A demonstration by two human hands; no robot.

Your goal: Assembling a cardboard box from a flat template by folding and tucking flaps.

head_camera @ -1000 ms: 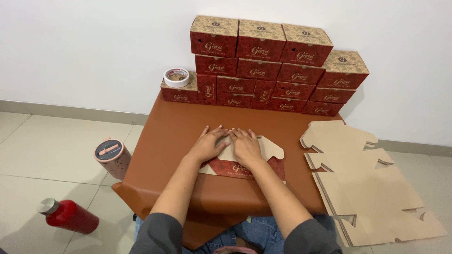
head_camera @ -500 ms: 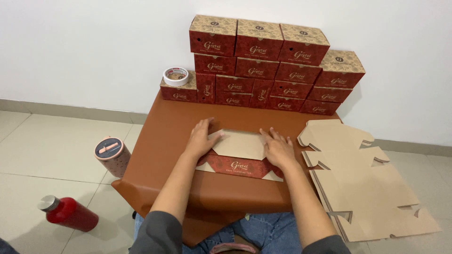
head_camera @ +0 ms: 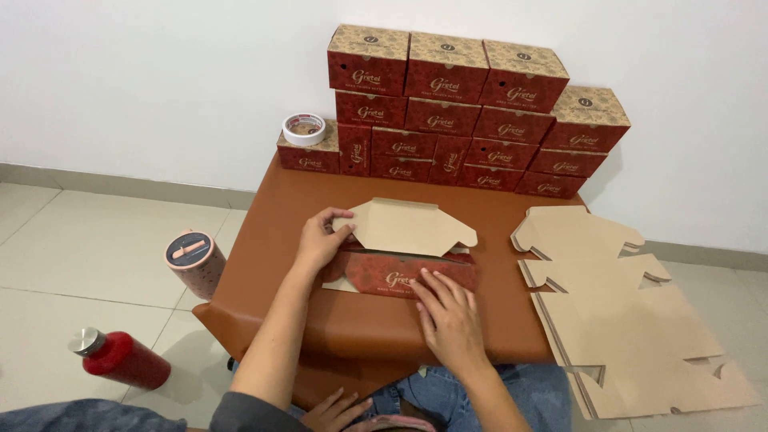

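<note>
Folding a half-made box [head_camera: 404,252] on the brown table [head_camera: 264,232], the person works with both hands. The left hand [head_camera: 320,240] grips the box's left end at nine o'clock of it, thumb and fingers pinched narrow around the tan flap's edge. The right hand [head_camera: 448,308] lies flat at five o'clock of the box, fingers spread fairly wide and straight, their tips pressing on the red front panel; it holds nothing. The box sits at the table's middle, its tan lid panel tilted up behind the red front strip.

At twelve o'clock, against the white wall, stands a stack [head_camera: 472,112] of finished red boxes with tan lids. A tape roll [head_camera: 305,128] rests on the stack's lowest box at its left end. At three o'clock of the table a pile of flat blanks [head_camera: 632,320] fans out, overhanging the table's edge. On the tiled floor at nine o'clock stands a speckled tumbler [head_camera: 194,262] with a pink lid, and at eight o'clock lies a red bottle [head_camera: 120,358].
</note>
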